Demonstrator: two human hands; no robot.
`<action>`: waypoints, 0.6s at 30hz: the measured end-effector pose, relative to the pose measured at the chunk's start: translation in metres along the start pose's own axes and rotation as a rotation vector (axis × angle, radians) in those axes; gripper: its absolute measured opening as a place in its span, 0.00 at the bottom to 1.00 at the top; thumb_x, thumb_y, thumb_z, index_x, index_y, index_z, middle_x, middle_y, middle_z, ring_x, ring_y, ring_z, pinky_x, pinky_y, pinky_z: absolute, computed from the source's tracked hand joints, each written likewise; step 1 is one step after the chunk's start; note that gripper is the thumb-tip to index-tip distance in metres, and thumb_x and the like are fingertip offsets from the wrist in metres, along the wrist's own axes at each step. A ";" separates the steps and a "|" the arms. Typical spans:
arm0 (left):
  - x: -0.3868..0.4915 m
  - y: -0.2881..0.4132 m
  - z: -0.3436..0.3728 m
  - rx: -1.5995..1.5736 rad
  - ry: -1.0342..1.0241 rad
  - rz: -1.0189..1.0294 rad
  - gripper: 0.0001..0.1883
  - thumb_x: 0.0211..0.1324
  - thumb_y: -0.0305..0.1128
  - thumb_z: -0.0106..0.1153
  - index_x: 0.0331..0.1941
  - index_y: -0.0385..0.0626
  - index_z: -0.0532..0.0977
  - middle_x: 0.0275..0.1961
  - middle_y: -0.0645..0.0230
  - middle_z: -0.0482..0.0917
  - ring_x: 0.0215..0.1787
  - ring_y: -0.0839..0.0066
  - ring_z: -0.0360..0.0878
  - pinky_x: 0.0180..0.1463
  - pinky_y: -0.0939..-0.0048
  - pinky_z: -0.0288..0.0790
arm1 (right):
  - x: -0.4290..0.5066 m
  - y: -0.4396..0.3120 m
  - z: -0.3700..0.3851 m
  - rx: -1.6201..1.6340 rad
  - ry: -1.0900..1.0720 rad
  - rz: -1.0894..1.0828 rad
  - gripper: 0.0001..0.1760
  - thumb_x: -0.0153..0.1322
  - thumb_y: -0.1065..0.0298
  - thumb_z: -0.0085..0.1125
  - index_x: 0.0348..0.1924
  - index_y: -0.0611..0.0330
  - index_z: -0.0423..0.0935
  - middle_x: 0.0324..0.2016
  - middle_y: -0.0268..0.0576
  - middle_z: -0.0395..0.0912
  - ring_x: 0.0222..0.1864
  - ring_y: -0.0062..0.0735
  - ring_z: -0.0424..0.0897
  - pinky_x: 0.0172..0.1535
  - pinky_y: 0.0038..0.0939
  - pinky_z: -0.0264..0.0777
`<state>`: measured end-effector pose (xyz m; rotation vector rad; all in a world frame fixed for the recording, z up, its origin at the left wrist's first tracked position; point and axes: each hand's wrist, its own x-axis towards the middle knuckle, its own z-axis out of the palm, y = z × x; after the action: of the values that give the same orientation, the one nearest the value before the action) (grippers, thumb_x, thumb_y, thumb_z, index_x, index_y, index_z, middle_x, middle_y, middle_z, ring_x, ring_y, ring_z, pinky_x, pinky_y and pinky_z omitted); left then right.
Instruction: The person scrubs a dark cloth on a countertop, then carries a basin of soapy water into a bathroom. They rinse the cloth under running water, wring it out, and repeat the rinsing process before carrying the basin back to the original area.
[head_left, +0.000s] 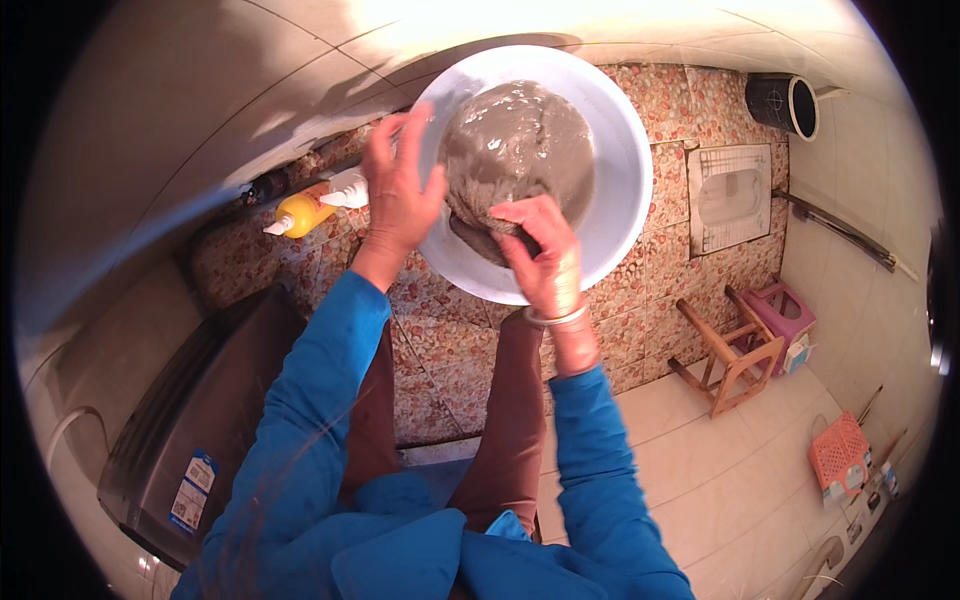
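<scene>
A wide pale plastic basin (622, 157) holds murky grey-brown water (525, 135). At its near side a dark, soaked cloth (476, 199) lies partly in the water. My right hand (544, 251), with a light bangle at the wrist, pinches a fold of this cloth between thumb and fingers. Over the basin's left rim is my left hand (401, 176), fingers spread and slightly blurred, holding nothing. Left of that hand are a yellow squeeze bottle (306, 212) and a white bottle (349, 189) with a pointed nozzle. How far the cloth extends underwater is hidden.
A squat toilet (731, 196) and a black bucket (772, 105) are at the right. Nearer stand a wooden stool (724, 360) and a purple plastic stool (787, 307). A pink basket (840, 454) is at lower right. A dark appliance (202, 427) stands at my left; tiled wall rises behind the basin.
</scene>
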<state>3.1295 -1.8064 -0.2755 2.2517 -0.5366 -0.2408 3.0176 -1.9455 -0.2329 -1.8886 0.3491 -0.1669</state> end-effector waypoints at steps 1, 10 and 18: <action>0.006 0.013 -0.006 -0.101 -0.152 0.155 0.28 0.47 0.23 0.47 0.57 0.45 0.64 0.58 0.58 0.63 0.62 0.59 0.59 0.63 0.66 0.53 | 0.009 -0.004 -0.013 -0.023 -0.104 -0.044 0.17 0.56 0.83 0.57 0.37 0.58 0.76 0.31 0.42 0.72 0.36 0.37 0.75 0.39 0.28 0.70; 0.020 0.013 0.008 -0.578 -0.522 -0.166 0.15 0.55 0.31 0.55 0.45 0.36 0.72 0.36 0.63 0.78 0.37 0.76 0.74 0.44 0.75 0.67 | 0.064 -0.010 -0.093 -0.339 -0.261 -0.247 0.22 0.53 0.87 0.50 0.39 0.57 0.72 0.52 0.47 0.65 0.53 0.49 0.67 0.52 0.36 0.66; 0.019 -0.002 0.074 0.714 -0.426 0.077 0.35 0.53 0.26 0.48 0.65 0.53 0.47 0.68 0.62 0.46 0.69 0.55 0.41 0.68 0.55 0.43 | 0.069 0.107 -0.039 -0.880 -0.175 0.057 0.32 0.61 0.65 0.58 0.58 0.43 0.59 0.63 0.43 0.51 0.59 0.57 0.57 0.59 0.47 0.55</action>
<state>3.1225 -1.8627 -0.3264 2.8708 -1.0640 -0.5689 3.0543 -2.0353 -0.3241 -2.7305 0.3893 0.2337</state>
